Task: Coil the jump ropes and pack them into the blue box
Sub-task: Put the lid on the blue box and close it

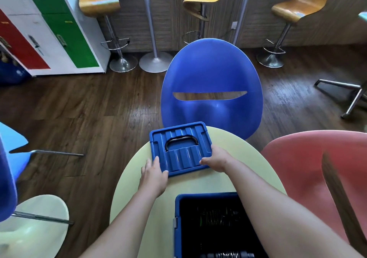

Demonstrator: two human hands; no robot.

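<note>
We judge the task close to its end. The blue box (177, 218) stands open at the near edge of the round table (135, 188), between our forearms. Its inside is dark, but thin green strands that we take for the jump ropes (218, 214) show at the bottom, and some grey and black pieces, perhaps rope handles, lie at its nearest end. Whether they are neatly coiled we cannot tell. No rope lies loose on the table, so the coiling and packing look done. What seems left is to close the box.

The lid (179, 152) lies flat on the far side of the table, top face up with its black handle folded down, well apart from the box and just in front of the blue chair (210, 75). Both hands are on it. Our left hand (154, 175) rests at the near left corner, its fingers fairly straight along the left edge, pressing and not wrapped round. Our right hand (217, 159) grips the near right corner, thumb on top of the rim and fingers curled round the side. The lid must come back toward us, over the box.
</note>
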